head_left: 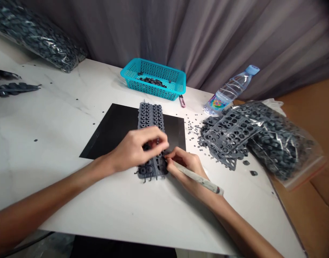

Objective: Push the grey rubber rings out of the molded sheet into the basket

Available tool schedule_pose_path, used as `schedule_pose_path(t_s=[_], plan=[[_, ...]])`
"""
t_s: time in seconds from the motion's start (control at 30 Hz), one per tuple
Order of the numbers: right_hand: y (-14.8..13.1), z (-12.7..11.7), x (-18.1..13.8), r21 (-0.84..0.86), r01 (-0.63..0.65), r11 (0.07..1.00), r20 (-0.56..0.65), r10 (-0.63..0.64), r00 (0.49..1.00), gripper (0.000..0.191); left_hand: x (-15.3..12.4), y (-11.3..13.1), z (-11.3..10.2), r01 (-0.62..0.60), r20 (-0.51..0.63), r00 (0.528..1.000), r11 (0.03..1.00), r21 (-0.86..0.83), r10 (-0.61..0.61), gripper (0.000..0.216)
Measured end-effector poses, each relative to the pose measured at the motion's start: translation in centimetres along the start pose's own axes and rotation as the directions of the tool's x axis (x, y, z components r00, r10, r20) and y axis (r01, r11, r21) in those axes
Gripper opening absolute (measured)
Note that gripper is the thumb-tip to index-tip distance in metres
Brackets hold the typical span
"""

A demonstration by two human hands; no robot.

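Observation:
A dark grey rubber sheet [151, 115] with rows of round ring-shaped parts lies lengthwise on a black mat [113, 130]. Over its middle, my left hand [139, 147] is curled with thumb and index finger drawn together; anything small between them is hidden. My right hand [190, 166] grips a pale pen-like tool [199, 181], apparently wrapped in tape. The tool's tip meets the right side of the sheet near its lower end, where several rings are gone and dark gaps show. Thin stubs stick out along the sheet's near edge.
Behind the mat, a turquoise basket [156, 94] holds loose dark parts. A small pink cutter-like item [182, 101], a water bottle [230, 89], punched sheets [226, 134] and a filled plastic bag [277, 143] stand to the right. Another full bag [46, 39] lies back left.

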State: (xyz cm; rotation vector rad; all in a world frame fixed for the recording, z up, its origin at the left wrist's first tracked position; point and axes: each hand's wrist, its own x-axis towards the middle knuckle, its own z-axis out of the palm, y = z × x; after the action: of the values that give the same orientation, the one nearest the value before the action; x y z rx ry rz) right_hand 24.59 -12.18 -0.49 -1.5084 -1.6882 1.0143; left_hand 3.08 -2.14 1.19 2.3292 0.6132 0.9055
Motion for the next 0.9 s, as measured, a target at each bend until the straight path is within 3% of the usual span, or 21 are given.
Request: schedule_pose_path(t_s=[0.07, 0.17, 0.27, 0.43, 0.63, 0.9], plan=[[0.2, 0.1, 0.0, 0.053, -0.024, 0.998, 0.001, 0.024, 1.000, 0.018, 0.8, -0.2, -1.1, 0.169, -0.098, 0.977, 0.965, -0.199, -0.191, 0.018], [0.6, -0.1, 0.2, 0.223, -0.087, 0.971, 0.027, 0.083, 0.996, 0.019, 1.1, -1.5, -2.1, 0.304, 0.022, 0.947, 0.869, -0.391, -0.321, 0.022], [0.7, -0.7, 0.6, 0.339, -0.078, 0.938, -0.018, 0.090, 0.996, 0.024, 0.6, -2.7, -1.9, 0.368, 0.148, 0.929, 0.804, -0.468, -0.339, 0.025], [0.8, -1.1, 1.0, 0.303, -0.046, 0.952, -0.135, 0.091, 0.987, 0.027, -0.1, -3.0, -1.1, 0.448, 0.277, 0.894, 0.700, -0.556, -0.352, 0.026], [1.1, -0.9, 1.1, 0.191, -0.031, 0.981, -0.123, 0.055, 0.991, 0.022, -0.1, -2.5, -0.9, 0.571, 0.433, 0.821, 0.572, -0.589, -0.373, 0.028], [1.2, -1.2, 1.2, 0.172, -0.020, 0.985, -0.092, 0.036, 0.995, 0.023, 0.0, -2.1, -1.1, 0.639, 0.507, 0.768, 0.410, -0.651, -0.392, 0.032]])
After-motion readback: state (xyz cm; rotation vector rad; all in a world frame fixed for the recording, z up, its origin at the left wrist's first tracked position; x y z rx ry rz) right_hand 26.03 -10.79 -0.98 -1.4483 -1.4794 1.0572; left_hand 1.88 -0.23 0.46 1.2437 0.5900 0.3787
